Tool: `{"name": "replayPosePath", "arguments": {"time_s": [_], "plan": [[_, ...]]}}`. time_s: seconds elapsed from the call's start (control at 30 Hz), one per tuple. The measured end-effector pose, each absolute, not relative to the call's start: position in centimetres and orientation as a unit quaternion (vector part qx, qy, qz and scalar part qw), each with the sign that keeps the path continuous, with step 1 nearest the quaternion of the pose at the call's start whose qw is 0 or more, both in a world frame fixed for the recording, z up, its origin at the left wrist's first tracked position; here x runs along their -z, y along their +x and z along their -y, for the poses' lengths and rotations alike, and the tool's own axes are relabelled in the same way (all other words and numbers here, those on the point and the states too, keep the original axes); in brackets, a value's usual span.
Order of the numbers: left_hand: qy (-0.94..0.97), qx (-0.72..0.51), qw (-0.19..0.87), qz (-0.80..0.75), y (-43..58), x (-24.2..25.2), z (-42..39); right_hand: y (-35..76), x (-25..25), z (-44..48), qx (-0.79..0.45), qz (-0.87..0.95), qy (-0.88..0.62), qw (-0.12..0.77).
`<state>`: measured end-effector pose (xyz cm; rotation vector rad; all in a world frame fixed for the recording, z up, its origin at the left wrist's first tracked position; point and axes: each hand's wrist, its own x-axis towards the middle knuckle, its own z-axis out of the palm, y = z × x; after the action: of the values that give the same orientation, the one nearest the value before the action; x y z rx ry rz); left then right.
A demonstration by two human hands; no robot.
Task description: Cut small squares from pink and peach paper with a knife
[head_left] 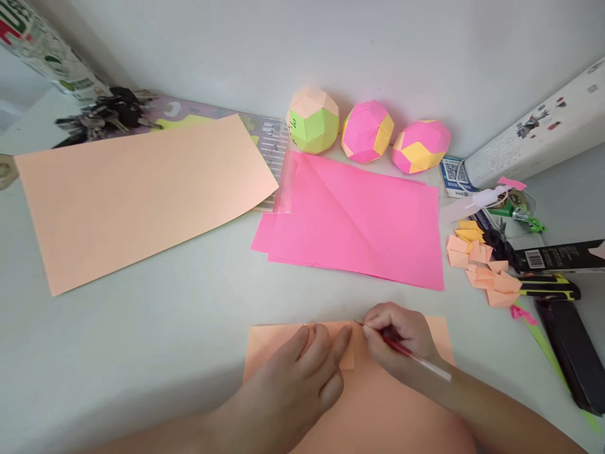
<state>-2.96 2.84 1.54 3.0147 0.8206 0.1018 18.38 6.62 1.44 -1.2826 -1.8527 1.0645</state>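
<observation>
My left hand lies on a peach paper sheet, its fingertips pressing a small peach paper piece down near the sheet's top edge. The fingers are slightly bent and apart, with nothing gripped. In my right hand is a thin pen refill, red along its middle with a clear tail. Its tip meets the sheet's top edge, just right of the small piece's corner. My palms and forearms hide part of the sheet.
Pink sheets lie behind my hands, and another peach sheet is at left. Several folded paper pieces, a box cutter and a black case are at right. Paper balls line the wall; keys sit back left.
</observation>
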Motion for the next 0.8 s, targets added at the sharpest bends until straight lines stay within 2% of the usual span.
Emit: {"name": "replayPosePath", "arguments": {"time_s": [0.13,0.23,0.33,0.6,0.8], "plan": [[0.96,-0.052,0.001,-0.276,-3.1,-1.4,-2.6,18.7,-1.1,-7.2,-0.342,0.635,-0.516,0.463],[0.957,-0.067,-0.018,-0.282,-3.0,-1.4,-2.5,19.3,-0.7,-8.1,-0.228,0.651,-0.513,0.512],[0.954,-0.075,-0.04,-0.288,-2.8,-1.1,-2.1,20.0,-0.4,-8.9,-0.163,0.639,-0.539,0.525],[0.942,-0.091,-0.111,-0.305,-2.7,1.4,-1.3,20.1,-0.2,-10.1,-0.189,0.585,-0.593,0.52],[0.95,-0.026,-0.096,-0.296,-2.5,0.3,-2.1,20.3,0.0,-10.4,-0.197,0.577,-0.602,0.516]]}}
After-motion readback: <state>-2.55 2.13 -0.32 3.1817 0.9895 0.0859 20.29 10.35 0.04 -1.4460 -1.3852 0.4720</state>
